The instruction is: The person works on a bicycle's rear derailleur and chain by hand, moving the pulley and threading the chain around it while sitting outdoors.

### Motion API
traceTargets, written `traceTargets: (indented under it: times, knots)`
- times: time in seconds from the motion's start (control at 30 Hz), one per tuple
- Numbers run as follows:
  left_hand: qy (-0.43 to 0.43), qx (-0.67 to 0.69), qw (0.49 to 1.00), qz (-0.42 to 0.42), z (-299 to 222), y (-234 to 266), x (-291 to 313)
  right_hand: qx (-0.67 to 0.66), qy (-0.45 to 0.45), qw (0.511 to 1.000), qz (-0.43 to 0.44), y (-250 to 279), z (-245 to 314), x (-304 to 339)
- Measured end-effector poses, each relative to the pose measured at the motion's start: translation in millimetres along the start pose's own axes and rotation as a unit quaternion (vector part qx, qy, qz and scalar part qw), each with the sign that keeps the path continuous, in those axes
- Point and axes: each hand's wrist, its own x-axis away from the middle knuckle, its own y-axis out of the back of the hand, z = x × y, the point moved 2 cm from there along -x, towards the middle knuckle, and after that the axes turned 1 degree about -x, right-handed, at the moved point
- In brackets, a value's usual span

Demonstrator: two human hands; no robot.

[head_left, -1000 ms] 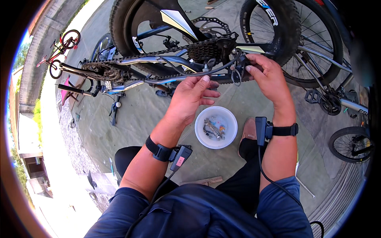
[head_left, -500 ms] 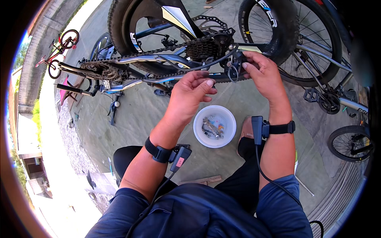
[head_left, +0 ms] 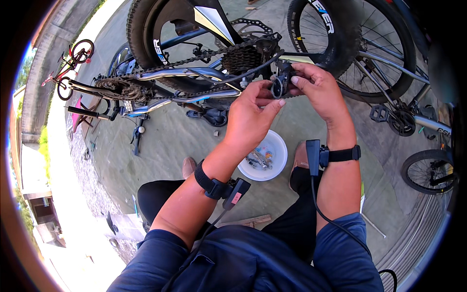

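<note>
A dark rear derailleur (head_left: pixel 278 86) hangs at the rear end of a bicycle (head_left: pixel 160 103), beside the cassette (head_left: pixel 242 59) and its chain. My right hand (head_left: pixel 318 92) pinches the derailleur from the right between thumb and fingers. From the left, the fingers of my left hand (head_left: pixel 253 109) close on its near side, with the thumb just below it; part of their contact is hidden. A black cable housing (head_left: pixel 260 70) curves above my left fingers toward the derailleur.
A white bucket (head_left: pixel 281 168) with small metal parts stands on the floor below my hands, partly behind my left wrist. A second bicycle (head_left: pixel 389 92) lies at the right. A black pedal (head_left: pixel 214 117) juts below the frame. A small red bicycle (head_left: pixel 68 70) is at far left.
My left hand has moved right and reached the derailleur. The derailleur has turned in my right hand, and the thin wire loop beside it no longer shows. The view has shifted slightly.
</note>
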Motion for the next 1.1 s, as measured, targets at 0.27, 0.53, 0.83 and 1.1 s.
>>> traceTargets:
  times: [0.27,0.53,0.83,1.1]
  knots:
    - [-0.020,0.008,0.999,-0.031,7.4,-4.4,-0.6,-0.078,-0.054,0.996,-0.002,2.5,2.0,2.4]
    - [-0.006,0.022,0.999,-0.035,3.3,-7.5,7.2,-0.099,-0.063,0.993,0.004,3.2,1.7,3.5]
    - [0.003,0.041,0.999,-0.023,7.2,-7.1,13.8,-0.099,-0.052,0.993,0.027,-3.4,4.5,4.0]
    - [-0.007,0.035,0.999,-0.022,12.4,-4.8,17.8,-0.065,-0.028,0.997,0.044,-8.5,1.8,1.7]
